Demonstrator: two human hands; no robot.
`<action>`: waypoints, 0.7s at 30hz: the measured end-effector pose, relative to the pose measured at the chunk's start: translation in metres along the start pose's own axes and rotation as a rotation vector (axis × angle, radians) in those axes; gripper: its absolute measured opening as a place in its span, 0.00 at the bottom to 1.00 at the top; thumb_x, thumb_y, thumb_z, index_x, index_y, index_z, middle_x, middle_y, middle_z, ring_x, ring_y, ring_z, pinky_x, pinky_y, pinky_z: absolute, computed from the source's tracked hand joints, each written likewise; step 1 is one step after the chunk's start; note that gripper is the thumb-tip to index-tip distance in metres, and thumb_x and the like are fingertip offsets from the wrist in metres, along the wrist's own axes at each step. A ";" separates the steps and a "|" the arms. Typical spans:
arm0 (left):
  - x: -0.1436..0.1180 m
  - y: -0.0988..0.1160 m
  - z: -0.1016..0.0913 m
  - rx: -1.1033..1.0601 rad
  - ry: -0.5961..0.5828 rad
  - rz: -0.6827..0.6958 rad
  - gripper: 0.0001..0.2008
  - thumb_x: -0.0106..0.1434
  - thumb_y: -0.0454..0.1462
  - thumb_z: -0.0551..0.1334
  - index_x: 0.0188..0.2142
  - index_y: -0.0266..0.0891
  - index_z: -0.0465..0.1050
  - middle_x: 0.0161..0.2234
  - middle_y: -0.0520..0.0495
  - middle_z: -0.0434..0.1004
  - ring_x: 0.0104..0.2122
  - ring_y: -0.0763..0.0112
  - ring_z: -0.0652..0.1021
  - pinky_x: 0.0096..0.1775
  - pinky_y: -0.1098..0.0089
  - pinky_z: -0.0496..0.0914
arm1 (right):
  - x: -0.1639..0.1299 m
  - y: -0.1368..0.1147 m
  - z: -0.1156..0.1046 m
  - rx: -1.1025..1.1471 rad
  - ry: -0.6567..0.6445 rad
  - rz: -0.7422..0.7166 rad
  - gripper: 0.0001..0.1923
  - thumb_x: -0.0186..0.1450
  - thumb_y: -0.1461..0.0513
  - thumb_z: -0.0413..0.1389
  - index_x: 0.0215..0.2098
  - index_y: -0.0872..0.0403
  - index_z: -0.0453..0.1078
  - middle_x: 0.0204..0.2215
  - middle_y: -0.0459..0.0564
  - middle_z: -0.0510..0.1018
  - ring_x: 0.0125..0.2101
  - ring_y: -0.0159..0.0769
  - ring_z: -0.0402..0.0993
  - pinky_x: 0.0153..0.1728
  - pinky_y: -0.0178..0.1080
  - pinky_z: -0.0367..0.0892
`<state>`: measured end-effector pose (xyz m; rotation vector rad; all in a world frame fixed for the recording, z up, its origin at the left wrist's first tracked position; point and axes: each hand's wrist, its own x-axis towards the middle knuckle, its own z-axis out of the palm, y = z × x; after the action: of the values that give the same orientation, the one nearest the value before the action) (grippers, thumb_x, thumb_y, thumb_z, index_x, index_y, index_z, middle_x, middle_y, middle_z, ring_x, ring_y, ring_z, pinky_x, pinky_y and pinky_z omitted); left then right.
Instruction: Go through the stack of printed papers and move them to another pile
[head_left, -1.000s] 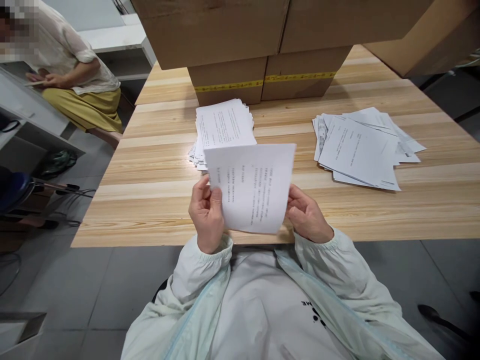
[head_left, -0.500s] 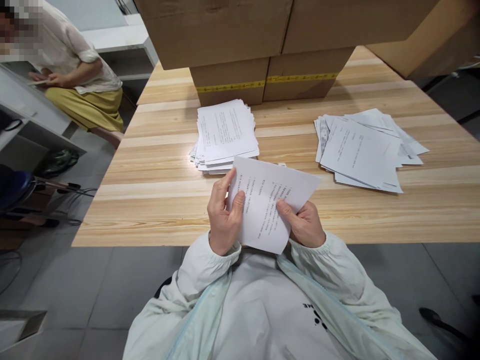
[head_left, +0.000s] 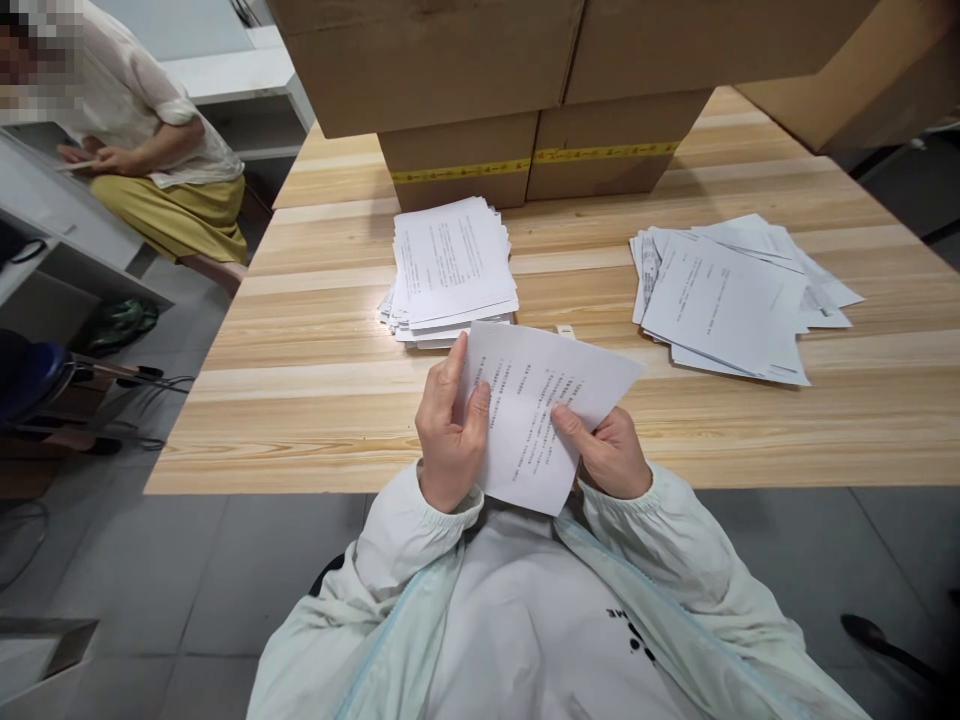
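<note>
A pale mint-green, thin-fabric jacket (head_left: 337, 640) with gathered cuffs (head_left: 460, 517) and light-blue edging (head_left: 391, 622) hangs open over a white shirt (head_left: 510, 620), black lettering (head_left: 621, 613) and dots (head_left: 640, 640) at its three o'clock.

My white rectangular printed sheet (head_left: 521, 425) is smooth matt paper; my pale mint sleeves (head_left: 712, 560), thin creased cloth; the light-brown striped tabletop (head_left: 300, 400), smooth wood grain; the brown square-edged boxes (head_left: 442, 70), matt cardboard

Printed sheet (head_left: 521, 430) drawn closer, turned askew; left hand (head_left: 451, 435) shifted rightward; right hand (head_left: 613, 452) now overlapping its face.
</note>
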<state>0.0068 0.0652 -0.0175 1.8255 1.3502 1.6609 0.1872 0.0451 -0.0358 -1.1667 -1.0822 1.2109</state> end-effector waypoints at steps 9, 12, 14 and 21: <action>0.003 0.004 -0.001 -0.059 0.006 -0.023 0.17 0.68 0.37 0.64 0.55 0.42 0.75 0.50 0.42 0.81 0.49 0.64 0.79 0.48 0.66 0.75 | -0.001 -0.004 0.001 -0.019 -0.026 -0.007 0.20 0.61 0.46 0.65 0.38 0.52 0.83 0.37 0.55 0.87 0.36 0.45 0.85 0.35 0.42 0.80; 0.005 0.007 -0.007 -0.257 -0.033 -0.261 0.09 0.64 0.38 0.68 0.44 0.40 0.78 0.39 0.47 0.82 0.38 0.70 0.81 0.38 0.71 0.75 | -0.001 -0.005 -0.001 -0.033 0.000 -0.016 0.20 0.60 0.46 0.66 0.37 0.52 0.83 0.38 0.54 0.87 0.34 0.44 0.84 0.33 0.41 0.80; 0.007 0.009 -0.013 -0.315 -0.123 -0.302 0.05 0.62 0.37 0.70 0.37 0.39 0.78 0.32 0.50 0.81 0.31 0.73 0.79 0.33 0.74 0.73 | -0.001 -0.003 -0.003 -0.028 0.026 -0.013 0.19 0.60 0.46 0.67 0.37 0.52 0.83 0.37 0.54 0.87 0.33 0.43 0.84 0.33 0.41 0.80; -0.004 0.012 -0.024 -0.260 -0.129 0.178 0.14 0.62 0.26 0.65 0.40 0.45 0.84 0.36 0.48 0.85 0.32 0.73 0.82 0.30 0.75 0.73 | 0.001 0.012 -0.014 -0.040 0.054 0.003 0.21 0.52 0.42 0.70 0.28 0.50 0.80 0.28 0.50 0.85 0.29 0.44 0.81 0.29 0.44 0.78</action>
<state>-0.0094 0.0475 -0.0040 1.9030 0.8952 1.6807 0.1997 0.0452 -0.0491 -1.2249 -1.0687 1.1580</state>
